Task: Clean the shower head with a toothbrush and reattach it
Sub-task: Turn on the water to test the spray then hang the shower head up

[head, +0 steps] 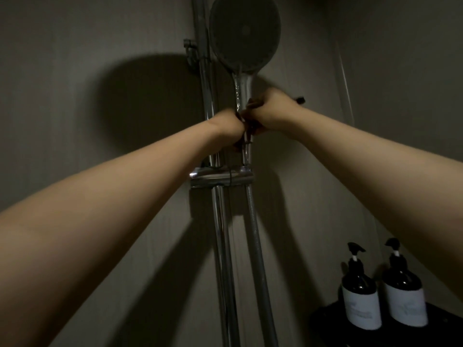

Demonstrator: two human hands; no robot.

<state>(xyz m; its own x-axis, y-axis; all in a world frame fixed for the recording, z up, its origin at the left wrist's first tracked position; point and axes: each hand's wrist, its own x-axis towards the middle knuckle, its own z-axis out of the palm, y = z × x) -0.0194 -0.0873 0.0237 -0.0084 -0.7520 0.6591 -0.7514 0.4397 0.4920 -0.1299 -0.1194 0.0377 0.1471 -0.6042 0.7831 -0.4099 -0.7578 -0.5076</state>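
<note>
Top edge crops the shower head (244,33); fingers of left hand (229,123) and right hand (269,110) mostly hidden.

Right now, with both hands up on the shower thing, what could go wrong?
1. The left hand and right hand both grip the shower head by its handle, high up. If it slips, it could drop and swing on the hose.
2. The pump bottles stand on the shelf below; a falling head might knock them.
3. A dark stick, maybe the toothbrush, pokes from the right hand and could fall.
</note>
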